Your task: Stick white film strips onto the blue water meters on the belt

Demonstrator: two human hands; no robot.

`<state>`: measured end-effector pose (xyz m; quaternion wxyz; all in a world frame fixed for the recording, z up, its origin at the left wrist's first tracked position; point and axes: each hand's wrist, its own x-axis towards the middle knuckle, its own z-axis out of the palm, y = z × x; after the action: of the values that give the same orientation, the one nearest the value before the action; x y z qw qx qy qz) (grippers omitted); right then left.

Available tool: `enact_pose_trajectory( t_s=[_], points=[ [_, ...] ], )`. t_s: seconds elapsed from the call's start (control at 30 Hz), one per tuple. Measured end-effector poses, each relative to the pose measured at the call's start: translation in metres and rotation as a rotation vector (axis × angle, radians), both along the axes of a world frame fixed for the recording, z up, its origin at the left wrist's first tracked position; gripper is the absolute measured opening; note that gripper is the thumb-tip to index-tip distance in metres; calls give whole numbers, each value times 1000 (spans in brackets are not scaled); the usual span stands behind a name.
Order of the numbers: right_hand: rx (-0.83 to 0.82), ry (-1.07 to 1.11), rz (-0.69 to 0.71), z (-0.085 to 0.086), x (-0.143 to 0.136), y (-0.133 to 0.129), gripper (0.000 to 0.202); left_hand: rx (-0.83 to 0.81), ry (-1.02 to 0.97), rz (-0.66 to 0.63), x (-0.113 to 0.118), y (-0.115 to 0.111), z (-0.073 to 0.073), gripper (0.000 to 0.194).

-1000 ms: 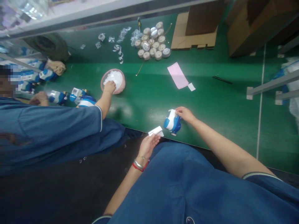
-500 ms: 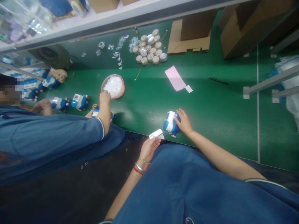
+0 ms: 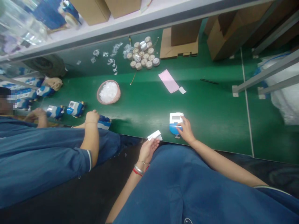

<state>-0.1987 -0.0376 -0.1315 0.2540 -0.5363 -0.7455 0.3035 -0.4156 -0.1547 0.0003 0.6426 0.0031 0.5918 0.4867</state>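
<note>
A blue and white water meter [image 3: 175, 123] rests on the green bench near its front edge, its grey display window face up. My right hand [image 3: 187, 130] grips the meter's right side, fingers and thumb bent over the housing. To the left, at the bench edge, my left hand [image 3: 149, 150] is closed on a white slip of paper [image 3: 154, 135], which looks curled or folded. The paper and the meter are apart.
A pink sheet [image 3: 168, 81], a small white slip [image 3: 182, 90] and a black pen [image 3: 209, 81] lie beyond the meter. Farther back are several round rolls [image 3: 144, 57] and cardboard [image 3: 163, 46]. Leftward stand a bowl of white pieces [image 3: 118, 95] and a co-worker's arm [image 3: 91, 137] beside more meters [image 3: 75, 109].
The water meter has turned under my right hand, so its display now faces me squarely. My left hand keeps the paper in place. The co-worker's hand has left the bowl, moving toward the bench's front.
</note>
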Motion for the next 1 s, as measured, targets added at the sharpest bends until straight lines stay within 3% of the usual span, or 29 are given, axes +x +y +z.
enact_pose_trajectory(
  t_s=[0.07,0.17,0.27,0.33,0.53,0.63,0.77,0.87,1.0],
  points=[
    [-92,93,-151,-10,22,-7,50,8,-11,-11,2,0,-2,31],
    [-385,261,-347,-29,36,-14,87,0,-19,-37,9,2,-5,31],
    [-637,470,-326,-41,31,-14,89,-4,-20,-83,16,5,-6,30],
    [-666,586,-286,-42,26,-12,84,1,-17,-101,21,7,-5,29],
    [-627,632,-238,-33,29,-11,76,-2,-4,-121,28,3,-7,30],
    [-506,424,-236,-25,33,-12,78,-17,-5,-138,31,-1,-10,29],
    [-179,66,-223,-5,33,-15,80,-57,-9,-125,35,-4,-9,26],
    [-38,-99,-55,12,33,-21,80,-76,-4,-121,37,-5,-6,26],
    [13,-187,145,22,36,-30,71,-59,4,-118,35,-6,-6,27]
  ],
)
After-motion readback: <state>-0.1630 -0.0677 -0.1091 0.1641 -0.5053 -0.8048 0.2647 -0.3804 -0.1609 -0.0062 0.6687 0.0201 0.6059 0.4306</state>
